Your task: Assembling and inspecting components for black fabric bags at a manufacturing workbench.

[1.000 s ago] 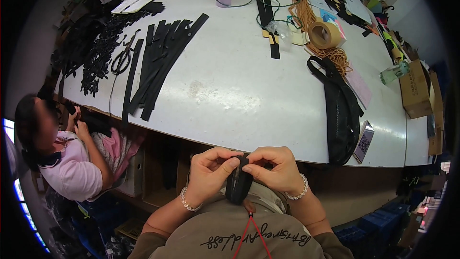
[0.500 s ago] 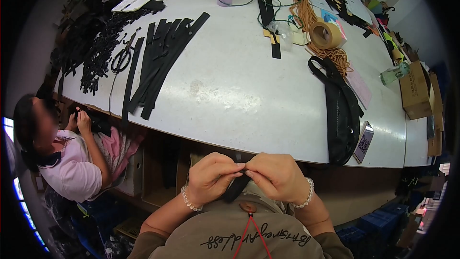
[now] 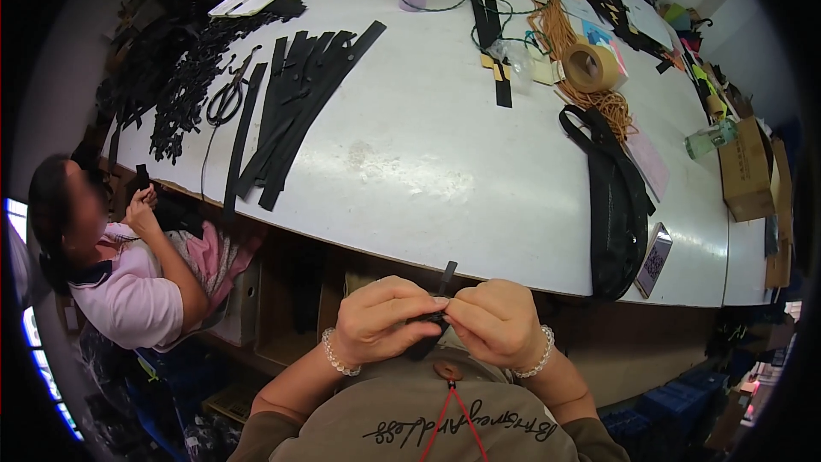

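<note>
My left hand and my right hand meet close together just off the table's near edge, both with fingers pinched. Between them is a black webbing strap; its narrow end pokes up past my fingertips, over the edge. Most of the strap is covered by my fingers, so any small piece at the pinch cannot be made out. Beyond my hands, to the left, a fan of long black straps lies on the white table.
Scissors and a heap of short black pieces lie far left. A black bag and a phone are at right, near tan cord and a tape roll. A co-worker sits at left.
The strap's end has come up beyond my fingertips, and my right hand has turned slightly. At left, the co-worker's hands have raised a small black piece. The whole view has shifted a little.
</note>
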A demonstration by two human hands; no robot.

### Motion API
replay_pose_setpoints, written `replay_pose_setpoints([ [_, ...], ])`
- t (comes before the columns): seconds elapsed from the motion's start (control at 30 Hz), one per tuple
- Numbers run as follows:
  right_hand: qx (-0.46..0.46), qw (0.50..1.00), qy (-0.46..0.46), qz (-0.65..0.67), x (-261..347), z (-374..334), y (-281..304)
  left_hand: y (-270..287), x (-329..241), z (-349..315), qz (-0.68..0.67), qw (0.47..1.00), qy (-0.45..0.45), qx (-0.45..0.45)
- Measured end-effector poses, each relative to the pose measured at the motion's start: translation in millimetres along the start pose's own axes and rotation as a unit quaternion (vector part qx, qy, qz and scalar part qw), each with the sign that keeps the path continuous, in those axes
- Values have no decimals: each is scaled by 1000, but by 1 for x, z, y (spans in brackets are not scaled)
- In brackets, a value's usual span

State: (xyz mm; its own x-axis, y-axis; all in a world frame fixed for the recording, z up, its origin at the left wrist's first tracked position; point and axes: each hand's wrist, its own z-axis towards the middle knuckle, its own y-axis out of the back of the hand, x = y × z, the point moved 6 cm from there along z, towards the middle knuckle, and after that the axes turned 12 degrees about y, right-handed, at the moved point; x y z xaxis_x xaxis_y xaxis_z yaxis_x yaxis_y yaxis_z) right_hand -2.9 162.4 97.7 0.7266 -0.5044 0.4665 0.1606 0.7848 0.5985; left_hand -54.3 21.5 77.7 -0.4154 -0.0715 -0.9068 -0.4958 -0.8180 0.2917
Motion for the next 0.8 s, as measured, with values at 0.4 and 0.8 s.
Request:
replay_pose_setpoints([
  [0.4,-49,995,86,-5,13,-5,-9,6,-8,-3,-11,998,-56,2],
  [0.8,-167,909,-280,261,-19,-35,-31,-4,11,-3,32,996,-64,-43],
])
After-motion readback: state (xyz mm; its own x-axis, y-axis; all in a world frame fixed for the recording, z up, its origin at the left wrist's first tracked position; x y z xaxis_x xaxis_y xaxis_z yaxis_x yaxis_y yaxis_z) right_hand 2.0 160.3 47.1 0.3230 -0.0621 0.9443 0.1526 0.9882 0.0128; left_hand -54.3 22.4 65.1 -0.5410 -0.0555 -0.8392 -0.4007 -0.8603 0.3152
